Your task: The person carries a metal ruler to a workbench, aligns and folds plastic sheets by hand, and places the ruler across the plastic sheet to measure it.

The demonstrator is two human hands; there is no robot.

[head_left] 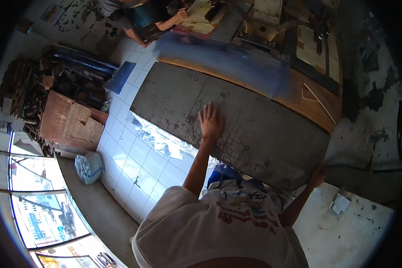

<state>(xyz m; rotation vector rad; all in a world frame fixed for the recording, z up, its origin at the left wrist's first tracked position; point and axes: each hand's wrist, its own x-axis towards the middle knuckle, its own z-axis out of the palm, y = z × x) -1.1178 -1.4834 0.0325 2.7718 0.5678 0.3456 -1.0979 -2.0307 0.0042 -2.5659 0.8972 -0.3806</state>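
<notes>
My left hand lies on a worn, dark grey tabletop, its fingers spread and palm down. At the table's near right corner is my right hand, close against the edge. Its fingers are dark and partly hidden, so whether they grip the edge cannot be made out. Beyond the grey top, a blue translucent sheet is smeared by motion over a brown wooden board.
Another person's hand is near yellowish sheets at the far side. Machinery stands at the back. Stacked scrap and a white sack lie left, along a tiled floor. A thin wooden strip rests on the board.
</notes>
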